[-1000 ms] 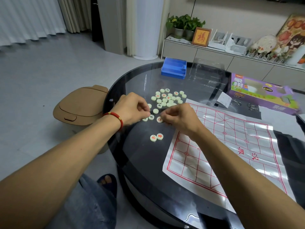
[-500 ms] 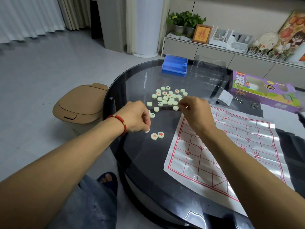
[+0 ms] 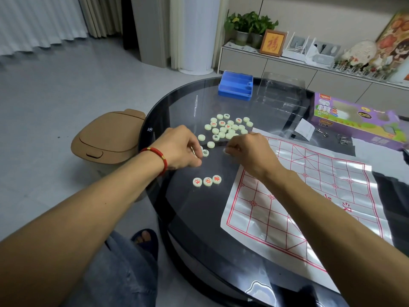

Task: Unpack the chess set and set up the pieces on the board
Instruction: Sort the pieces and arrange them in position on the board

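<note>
Tan plastic forms the lidded bin [image 3: 108,138] on the floor at the far left, just beside the round dark glass bench [image 3: 199,218]. The left hand [image 3: 179,149], with a red cord bracelet [image 3: 158,159] at its wrist, rests low over the glass with its fingers [image 3: 195,161] curled downward next to a black-marked piece [image 3: 205,153]; whether they pinch anything cannot be told from this angle. Nearer the person, three red-marked pieces [image 3: 207,181] lie face up in a short row, touching one another. Farther back sits the loose heap of pale round pieces [image 3: 228,127], some face up, some blank side up. The right hand [image 3: 247,151] hovers at the near edge of that heap, its fingers bent together around what looks like one pale piece [image 3: 226,151]. Under its wrist begins the white board sheet [image 3: 309,196] with red grid lines, spread flat on the bench and bare of pieces. Behind the heap stands a blue tray [image 3: 235,85], then a clear plastic lid [image 3: 283,89], and at the far right a purple box [image 3: 358,120].
</note>
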The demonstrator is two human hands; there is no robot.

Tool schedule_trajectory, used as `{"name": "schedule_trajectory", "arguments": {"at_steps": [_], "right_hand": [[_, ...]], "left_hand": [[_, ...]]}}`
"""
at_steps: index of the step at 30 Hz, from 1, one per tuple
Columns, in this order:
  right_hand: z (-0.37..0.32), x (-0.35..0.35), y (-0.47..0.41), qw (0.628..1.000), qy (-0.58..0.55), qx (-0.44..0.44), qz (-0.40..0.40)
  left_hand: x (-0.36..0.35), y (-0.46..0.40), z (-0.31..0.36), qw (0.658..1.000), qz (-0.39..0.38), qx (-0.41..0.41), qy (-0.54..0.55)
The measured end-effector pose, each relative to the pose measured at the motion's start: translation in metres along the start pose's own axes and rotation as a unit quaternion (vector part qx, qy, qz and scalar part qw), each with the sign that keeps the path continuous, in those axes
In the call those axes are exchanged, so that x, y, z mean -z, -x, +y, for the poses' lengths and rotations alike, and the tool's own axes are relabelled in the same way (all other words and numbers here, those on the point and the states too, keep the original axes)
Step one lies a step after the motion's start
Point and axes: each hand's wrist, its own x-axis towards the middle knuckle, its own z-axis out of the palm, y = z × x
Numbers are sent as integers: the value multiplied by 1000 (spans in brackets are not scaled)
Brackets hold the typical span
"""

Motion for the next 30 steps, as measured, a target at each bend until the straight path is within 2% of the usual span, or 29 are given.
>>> {"name": "schedule_trajectory", "arguments": {"at_steps": [2, 4, 9, 11, 14, 17, 20, 22, 27, 29, 30], "right_hand": [[-6, 4, 1, 988, -141, -69, -4], [-13, 6, 3, 959, -261, -108, -32], [-33, 13, 9, 908, -400, -106, -70], [-35, 13, 5, 916, -383, -105, -49], [-29, 3, -9, 974, -204, -93, 23], [-25, -11, -19, 997, -62, -54, -6], [-29, -20, -21, 999, 13, -30, -26], [-30, -20, -19, 999, 20, -27, -14], [-25, -13, -13, 999, 4, -31, -20], [-22, -11, -10, 998, -44, -49, -19], [-21, -9, -8, 991, -106, -76, -23]], "left_hand": [[-2, -3, -1, 999, 28, -4, 41], [-4, -3, 0, 996, 32, -9, 88], [-6, -5, 2, 988, 38, -23, 151], [-2, -6, 0, 987, 42, -17, 155], [8, -13, -12, 996, 68, 6, 56], [15, -17, -26, 995, 78, 55, -38], [14, -17, -34, 994, 46, 89, -51], [12, -17, -37, 993, 40, 95, -51], [8, -26, -39, 990, 92, 77, -75], [6, -29, -38, 990, 95, 68, -78], [6, -31, -38, 991, 95, 64, -76]]}}
